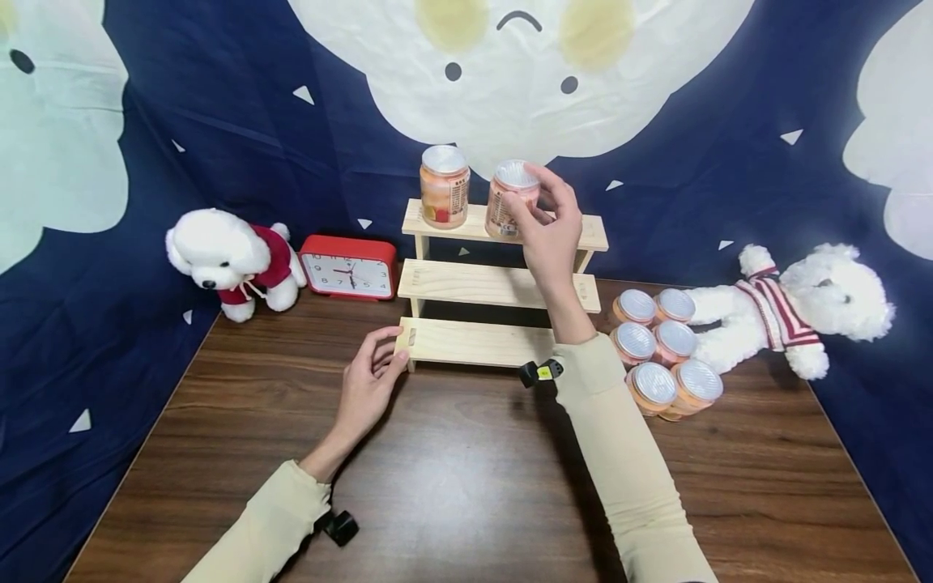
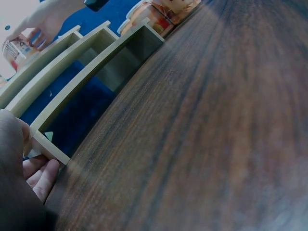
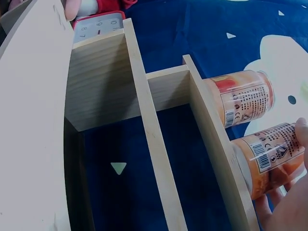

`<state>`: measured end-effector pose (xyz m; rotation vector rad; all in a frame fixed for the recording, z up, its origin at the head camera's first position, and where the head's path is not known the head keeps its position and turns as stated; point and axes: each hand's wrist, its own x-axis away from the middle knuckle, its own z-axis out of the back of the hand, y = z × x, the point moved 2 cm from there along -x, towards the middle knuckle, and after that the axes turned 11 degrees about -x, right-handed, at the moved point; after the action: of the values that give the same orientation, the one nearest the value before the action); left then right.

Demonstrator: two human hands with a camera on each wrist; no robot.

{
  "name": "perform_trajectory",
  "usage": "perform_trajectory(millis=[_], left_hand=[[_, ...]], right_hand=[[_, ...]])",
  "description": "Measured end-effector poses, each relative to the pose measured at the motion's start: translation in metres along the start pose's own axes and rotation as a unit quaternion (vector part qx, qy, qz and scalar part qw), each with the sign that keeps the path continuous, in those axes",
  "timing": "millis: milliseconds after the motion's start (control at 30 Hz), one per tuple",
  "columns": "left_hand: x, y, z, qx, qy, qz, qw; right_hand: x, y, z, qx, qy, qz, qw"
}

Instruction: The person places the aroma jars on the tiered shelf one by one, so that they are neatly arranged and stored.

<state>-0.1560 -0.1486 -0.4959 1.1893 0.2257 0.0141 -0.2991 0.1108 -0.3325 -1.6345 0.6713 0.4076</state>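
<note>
A three-step wooden rack [image 1: 481, 283] stands at the back of the table. My right hand [image 1: 550, 235] grips a jar [image 1: 503, 206] with a silvery lid and orange label, at the top step. In the right wrist view that held jar [image 3: 272, 156] has its base right at the step's edge, slightly tilted. To its left another jar [image 1: 445, 190] stands upright on the same step. My left hand [image 1: 368, 385] holds the left end of the bottom step, thumb and fingers round its edge; in the left wrist view its fingers [image 2: 43, 178] curl beneath the board.
Several more jars [image 1: 653, 385] stand grouped right of the rack. Beside them lies a white plush toy [image 1: 773, 312] in a striped top. A red clock [image 1: 350, 267] and a white plush dog [image 1: 233, 259] are on the left. Behind hangs a dark blue cloth [image 1: 240, 105].
</note>
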Motion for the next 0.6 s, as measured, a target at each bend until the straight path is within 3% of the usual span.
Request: perform_trajectory(millis=[167,400,600], left_hand=[[0.0,-0.002,0.0,0.0,0.003,-0.013,0.9999],[-0.003,-0.016,-0.002,0.028,0.021,-0.067,0.9972],[-0.001,-0.007,-0.002,0.01,0.019,-0.048,0.9986]], right_hand=[[-0.003,0.001,-0.003,0.03,0.005,-0.01,1.0],[-0.004,0.005,-0.006,0.075,-0.024,0.002,0.997],[-0.002,0.004,-0.006,0.088,-0.042,0.005,0.995]])
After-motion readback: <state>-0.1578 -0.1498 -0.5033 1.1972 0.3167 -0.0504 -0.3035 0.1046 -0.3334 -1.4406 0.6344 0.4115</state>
